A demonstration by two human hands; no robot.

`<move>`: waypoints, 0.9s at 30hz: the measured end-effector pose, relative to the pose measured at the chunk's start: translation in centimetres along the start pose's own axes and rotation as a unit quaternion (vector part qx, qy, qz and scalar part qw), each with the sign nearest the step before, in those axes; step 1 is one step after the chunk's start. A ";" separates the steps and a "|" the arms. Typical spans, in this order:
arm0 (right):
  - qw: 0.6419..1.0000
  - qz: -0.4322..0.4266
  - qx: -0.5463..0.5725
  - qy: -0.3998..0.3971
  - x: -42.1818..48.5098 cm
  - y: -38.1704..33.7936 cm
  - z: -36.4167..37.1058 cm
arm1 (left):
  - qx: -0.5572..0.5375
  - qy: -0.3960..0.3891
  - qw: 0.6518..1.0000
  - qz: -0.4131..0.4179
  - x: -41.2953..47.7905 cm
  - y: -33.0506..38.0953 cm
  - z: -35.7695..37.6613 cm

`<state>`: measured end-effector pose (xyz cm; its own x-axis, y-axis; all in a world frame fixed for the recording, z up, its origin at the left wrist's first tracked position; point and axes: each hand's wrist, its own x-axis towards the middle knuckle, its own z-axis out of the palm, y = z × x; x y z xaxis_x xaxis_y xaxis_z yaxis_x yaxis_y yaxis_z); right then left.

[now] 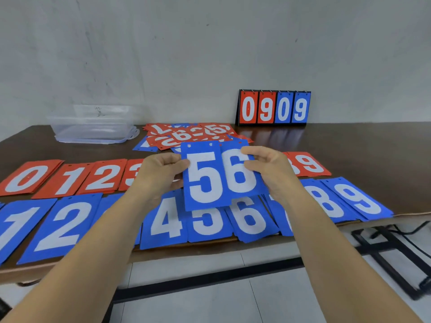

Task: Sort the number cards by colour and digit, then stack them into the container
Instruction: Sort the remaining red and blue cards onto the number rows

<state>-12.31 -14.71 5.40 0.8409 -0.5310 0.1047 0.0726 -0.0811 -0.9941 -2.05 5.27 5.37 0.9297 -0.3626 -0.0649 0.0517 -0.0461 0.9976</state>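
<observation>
Above the table's middle I hold two blue cards side by side. My left hand (pixel 161 170) pinches the left edge of the blue 5 card (pixel 205 178), which overlaps the blue 6 card (pixel 240 171) pinched by my right hand (pixel 268 169). Below them lies a row of blue card piles (pixel 168 220) along the near edge, digits 1 to 9 showing. A row of red card piles (pixel 70 178) lies behind it, partly hidden by my hands. An unsorted heap of red and blue cards (pixel 186 135) sits further back. The clear plastic container (pixel 93 127) stands at the back left.
A black flip scoreboard (pixel 275 108) showing 0909 stands at the back right against the wall. The brown table (pixel 361 145) ends close to me; blue piles overhang its near edge. A black frame (pixel 384 252) and cable lie on the floor to the right.
</observation>
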 end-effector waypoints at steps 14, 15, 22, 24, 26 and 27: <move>0.979 0.007 -0.191 -0.075 -0.9 4.4 -4.0 | 0.221 0.083 0.972 -0.015 -2.4 -3.0 1.0; 0.974 -0.005 -0.214 -0.069 -0.9 4.6 -3.8 | 0.247 0.091 0.965 -0.013 -2.3 -3.3 1.2; 0.886 -0.072 -0.458 -0.028 -1.8 5.8 -2.8 | 0.486 0.146 0.862 0.015 -2.3 -4.9 2.2; 0.869 -0.075 -0.488 -0.015 -2.0 5.7 -2.6 | 0.520 0.157 0.839 0.019 -2.4 -5.0 2.4; 0.863 -0.077 -0.499 -0.008 -2.0 5.6 -2.6 | 0.544 0.162 0.823 0.017 -2.4 -5.1 2.5; 0.863 -0.078 -0.499 -0.009 -2.0 5.5 -2.5 | 0.553 0.161 0.817 0.017 -2.4 -5.2 2.4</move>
<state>-14.93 -16.26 -0.23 0.8715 -0.4356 0.2250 -0.3050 -0.8410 -0.4469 -5.48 4.12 0.32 0.9807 -0.1251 0.1500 -0.1715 -0.9189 0.3551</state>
